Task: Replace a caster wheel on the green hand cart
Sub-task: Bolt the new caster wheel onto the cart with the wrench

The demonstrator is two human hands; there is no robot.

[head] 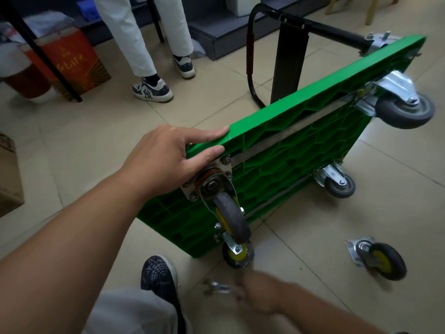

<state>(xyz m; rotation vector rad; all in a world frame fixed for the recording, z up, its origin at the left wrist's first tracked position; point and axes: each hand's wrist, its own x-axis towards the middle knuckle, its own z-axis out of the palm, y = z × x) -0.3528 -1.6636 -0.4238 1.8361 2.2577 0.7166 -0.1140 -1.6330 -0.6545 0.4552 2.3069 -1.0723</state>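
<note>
On the tiled floor the green hand cart point(301, 141) stands on its long edge, underside toward the camera, long axis running away rightward, 4 casters mounted. The left hand point(168, 160) has its grip clasped over the near top corner. The right hand point(260, 295) is blurred beside a metal tool point(216, 286), so its grip cannot be told. 1 loose caster point(380, 260) lies to the right. The red carton point(69, 66) hides its contents.

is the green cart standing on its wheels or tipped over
tipped on its side: the cart shows its ribbed underside, casters stick out sideways, left hand grips its raised edge
</note>
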